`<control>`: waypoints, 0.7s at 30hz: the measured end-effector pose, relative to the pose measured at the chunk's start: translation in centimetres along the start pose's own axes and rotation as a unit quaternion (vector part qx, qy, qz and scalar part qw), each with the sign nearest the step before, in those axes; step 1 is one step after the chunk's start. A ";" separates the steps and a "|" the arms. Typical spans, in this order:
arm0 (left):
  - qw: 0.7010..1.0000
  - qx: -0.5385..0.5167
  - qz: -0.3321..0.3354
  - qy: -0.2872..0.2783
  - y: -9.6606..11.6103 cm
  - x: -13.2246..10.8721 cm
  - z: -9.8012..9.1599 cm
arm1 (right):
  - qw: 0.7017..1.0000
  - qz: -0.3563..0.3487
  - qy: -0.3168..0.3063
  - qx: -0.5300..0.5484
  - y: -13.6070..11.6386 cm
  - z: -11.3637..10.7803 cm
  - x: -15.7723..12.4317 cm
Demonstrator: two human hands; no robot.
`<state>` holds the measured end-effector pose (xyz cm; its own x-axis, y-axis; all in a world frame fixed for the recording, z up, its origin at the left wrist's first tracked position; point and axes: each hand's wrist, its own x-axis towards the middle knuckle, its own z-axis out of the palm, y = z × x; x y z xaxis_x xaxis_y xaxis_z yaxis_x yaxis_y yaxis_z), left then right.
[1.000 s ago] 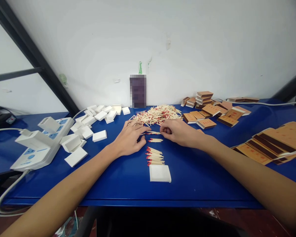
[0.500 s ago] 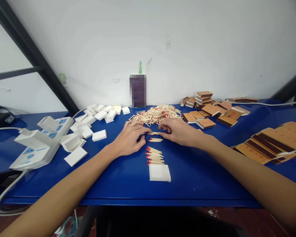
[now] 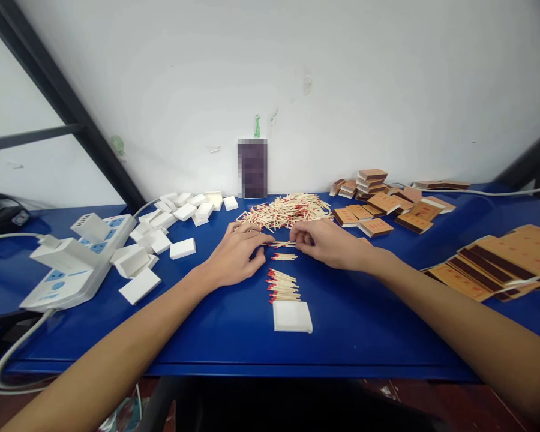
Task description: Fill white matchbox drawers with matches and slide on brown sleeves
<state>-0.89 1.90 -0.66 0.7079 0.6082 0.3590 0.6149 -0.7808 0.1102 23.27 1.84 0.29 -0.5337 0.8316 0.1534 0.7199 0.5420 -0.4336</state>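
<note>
Several matches lie between my hands on the blue table. My left hand rests palm down with its fingers apart, a fingertip at the red-headed ends. At their right ends is my right hand, its fingers curled and pinched; what they hold is too small to make out. A short row of matches lies just in front, and a larger row is nearer me, heads to the left. Below that row sits a white matchbox tray. Behind my hands is a big heap of loose matches.
White trays are scattered at the left beside a power strip with chargers and cables. Orange matchbox sleeves are piled at the back right, with flattened sleeves at the right. A pixelated dark object stands against the wall.
My right hand has shifted slightly to the right, and its thumb has drawn in under the fingers. My left hand stays almost in place. The view has moved slightly.
</note>
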 end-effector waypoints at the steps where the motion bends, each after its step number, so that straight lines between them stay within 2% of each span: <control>1: 1.000 0.002 0.000 0.004 0.0 0.0 0.0 | 1.000 -0.006 -0.002 -0.011 0.0 -0.1 -0.1; 7: 0.999 0.008 0.008 0.036 0.1 -0.3 -0.6 | 0.998 -0.038 -0.019 -0.036 -0.3 0.0 -0.1; 16: 0.999 0.025 -0.020 0.016 -0.5 -0.2 -0.4 | 0.990 -0.097 0.075 -0.068 0.2 1.3 0.6; 21: 1.000 -0.002 -0.009 -0.004 -0.4 -0.3 -0.4 | 0.993 -0.091 0.058 -0.043 0.3 1.3 0.6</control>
<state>-1.51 2.02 -0.40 0.6994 0.6235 0.3495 0.6263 -0.7702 0.1206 22.58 2.33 -0.90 -0.6075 0.7243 0.3261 0.6541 0.6891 -0.3119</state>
